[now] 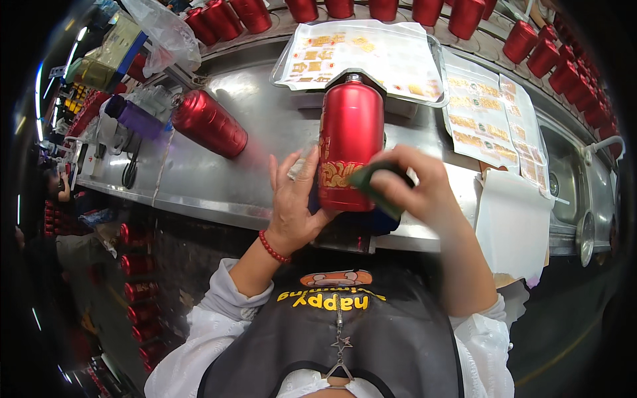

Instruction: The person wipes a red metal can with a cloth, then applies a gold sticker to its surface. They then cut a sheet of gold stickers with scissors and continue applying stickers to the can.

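A shiny red metal bottle (353, 126) lies in front of me, its neck pointing away, with a gold pattern around its lower part. My left hand (292, 196) steadies its left side, the thumb at the base and the other fingers stretched along it; white tape wraps one finger. A dark green flat scraper (379, 186) is gripped in my right hand (417, 182) and meets the gold pattern, slightly blurred. Beneath the bottle, a dark blue support (383, 222) shows in part. Just beyond, sheets of gold decals (371, 56) rest on a metal tray (438, 66).
Another red bottle (209, 124) lies to the left on the steel table (245, 192), near a purple bottle (136, 118) and black scissors (130, 171). More decal sheets (488, 119) lie at right, beside a sink (564, 179). Red bottles (424, 10) line a conveyor behind.
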Demonstrator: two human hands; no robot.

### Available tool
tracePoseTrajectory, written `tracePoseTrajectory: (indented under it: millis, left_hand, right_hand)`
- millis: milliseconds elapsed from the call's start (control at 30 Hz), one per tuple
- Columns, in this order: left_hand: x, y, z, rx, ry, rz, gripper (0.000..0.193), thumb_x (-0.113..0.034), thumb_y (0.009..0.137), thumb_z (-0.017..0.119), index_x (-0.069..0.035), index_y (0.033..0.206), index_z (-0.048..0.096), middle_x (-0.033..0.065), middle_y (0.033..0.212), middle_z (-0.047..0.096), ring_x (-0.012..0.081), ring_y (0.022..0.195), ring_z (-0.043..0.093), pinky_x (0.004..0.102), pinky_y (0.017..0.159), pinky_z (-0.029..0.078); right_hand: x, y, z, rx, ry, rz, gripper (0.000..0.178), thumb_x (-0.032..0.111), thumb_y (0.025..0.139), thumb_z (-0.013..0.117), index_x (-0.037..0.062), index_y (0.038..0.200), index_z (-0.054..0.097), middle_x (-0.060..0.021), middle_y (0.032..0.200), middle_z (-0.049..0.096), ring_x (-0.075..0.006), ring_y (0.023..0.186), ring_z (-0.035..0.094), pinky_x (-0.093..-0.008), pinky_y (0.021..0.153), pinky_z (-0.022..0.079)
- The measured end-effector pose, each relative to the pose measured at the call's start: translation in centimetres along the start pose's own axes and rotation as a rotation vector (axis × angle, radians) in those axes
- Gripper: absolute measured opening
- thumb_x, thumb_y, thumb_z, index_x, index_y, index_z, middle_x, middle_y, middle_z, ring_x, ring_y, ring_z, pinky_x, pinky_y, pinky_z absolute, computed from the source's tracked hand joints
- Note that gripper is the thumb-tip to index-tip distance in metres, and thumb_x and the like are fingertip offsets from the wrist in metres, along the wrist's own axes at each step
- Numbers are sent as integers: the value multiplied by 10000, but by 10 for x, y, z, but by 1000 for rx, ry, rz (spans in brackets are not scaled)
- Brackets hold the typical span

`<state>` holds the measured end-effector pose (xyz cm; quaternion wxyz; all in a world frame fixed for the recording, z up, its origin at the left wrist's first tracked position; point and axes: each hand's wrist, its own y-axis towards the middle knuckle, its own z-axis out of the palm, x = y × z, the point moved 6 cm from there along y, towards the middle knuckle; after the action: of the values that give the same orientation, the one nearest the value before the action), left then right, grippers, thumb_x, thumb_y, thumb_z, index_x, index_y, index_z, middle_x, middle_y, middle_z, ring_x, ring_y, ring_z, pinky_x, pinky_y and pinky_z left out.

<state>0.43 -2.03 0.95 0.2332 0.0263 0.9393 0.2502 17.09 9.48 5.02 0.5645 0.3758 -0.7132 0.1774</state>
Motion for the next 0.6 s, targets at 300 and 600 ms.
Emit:
tracePoseTrajectory:
  millis: [300, 600]
  left_hand:
    - [1, 0, -3, -65, -20, -27, 1006, -529, 741, 762, 48, 1459, 358, 191, 1364, 511, 370, 1309, 384, 653, 1117, 82]
    - [-13, 8, -9, -71, 76, 58, 976, -442, 693, 814, 20, 1448, 403, 166, 1333, 545, 357, 1290, 414, 667, 1106, 107]
  right_hand:
    - [19, 5, 0, -118, -162, -257, 215, 73, 777, 771, 48, 971, 684, -83, 816, 594, -242, 795, 595, -349, 690, 459]
    - [21, -1, 25, -236, -130, -1, 228, 128, 752, 760, 41, 942, 667, -131, 811, 622, -282, 752, 635, -367, 680, 493]
